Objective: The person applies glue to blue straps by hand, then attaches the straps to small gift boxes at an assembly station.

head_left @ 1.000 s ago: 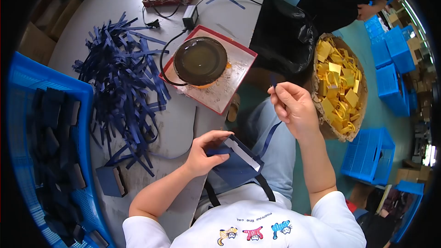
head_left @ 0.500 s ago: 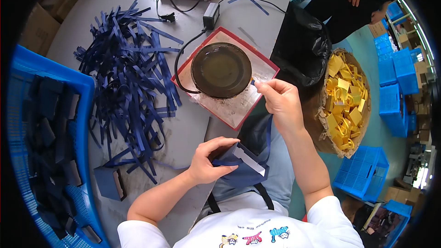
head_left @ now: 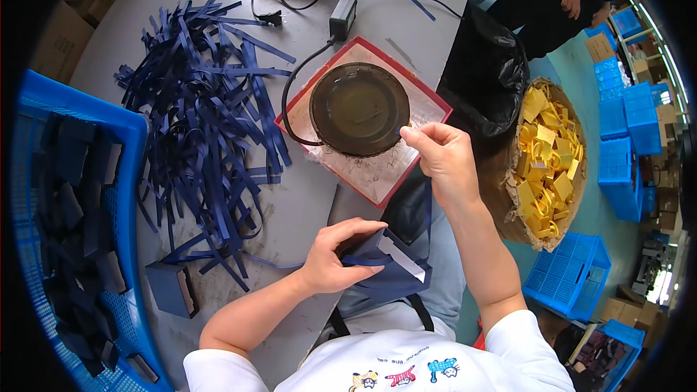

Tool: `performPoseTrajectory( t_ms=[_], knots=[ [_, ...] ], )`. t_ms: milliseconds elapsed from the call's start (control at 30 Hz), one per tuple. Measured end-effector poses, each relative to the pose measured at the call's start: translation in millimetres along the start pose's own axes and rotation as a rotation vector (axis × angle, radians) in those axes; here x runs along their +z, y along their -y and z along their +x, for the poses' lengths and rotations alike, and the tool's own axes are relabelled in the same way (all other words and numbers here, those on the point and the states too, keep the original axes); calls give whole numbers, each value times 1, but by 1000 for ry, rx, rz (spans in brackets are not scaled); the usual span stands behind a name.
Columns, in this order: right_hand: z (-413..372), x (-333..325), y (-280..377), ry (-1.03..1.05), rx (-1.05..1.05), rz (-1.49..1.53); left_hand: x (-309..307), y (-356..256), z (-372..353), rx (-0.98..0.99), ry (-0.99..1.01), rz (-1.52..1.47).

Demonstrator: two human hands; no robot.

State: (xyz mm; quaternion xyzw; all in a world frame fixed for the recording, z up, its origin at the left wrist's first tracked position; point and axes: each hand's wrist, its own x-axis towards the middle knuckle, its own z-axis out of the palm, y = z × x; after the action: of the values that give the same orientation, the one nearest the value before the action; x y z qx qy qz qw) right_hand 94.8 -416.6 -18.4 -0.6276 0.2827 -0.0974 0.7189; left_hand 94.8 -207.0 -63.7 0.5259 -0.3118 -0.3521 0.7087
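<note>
My left hand [head_left: 335, 258] grips a navy blue box [head_left: 392, 276], its white inside edge showing, above my lap. Between the fingers and thumb of my right hand [head_left: 446, 156] is the end of a navy ribbon, which runs down to the box. That ribbon end is at the right rim of a round dark pot [head_left: 359, 109] filled with brownish liquid. Beneath the pot lies a red-edged square tray [head_left: 377, 202]. Left of it spreads a heap of navy ribbons [head_left: 210, 123], and another navy box [head_left: 171, 289] sits on the table near the ribbons' lower end.
A blue crate [head_left: 134, 247] of navy boxes stands at the left. On the right are a black bag [head_left: 486, 72], a carton [head_left: 508, 192] of yellow pieces and blue crates [head_left: 570, 276]. A person [head_left: 570, 0] stands at the top right. A cable crosses beside the pot.
The view has shifted slightly, so the pot and tray appear a little further right. Both hands keep their grips, and the ribbon end stays at the pot's rim.
</note>
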Motion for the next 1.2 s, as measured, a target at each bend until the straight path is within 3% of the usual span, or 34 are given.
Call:
performPoseTrajectory(
  t_ms=[200, 367, 667, 1200],
  knots=[
    [-12, -13, 1, -51, -15, -6, 2, -3, -1, -9, -21, -31],
    [-33, -31, 10, 139, 165, 173, 1, -7, -2, -113, -61, -114],
    [-73, -26, 35, 530, 30, -484, 0, -4, -5, -118, -8, -146],
    [-70, -11, 19, 587, -150, -761, -1, -1, -6, -87, 10, -114]
  ],
)
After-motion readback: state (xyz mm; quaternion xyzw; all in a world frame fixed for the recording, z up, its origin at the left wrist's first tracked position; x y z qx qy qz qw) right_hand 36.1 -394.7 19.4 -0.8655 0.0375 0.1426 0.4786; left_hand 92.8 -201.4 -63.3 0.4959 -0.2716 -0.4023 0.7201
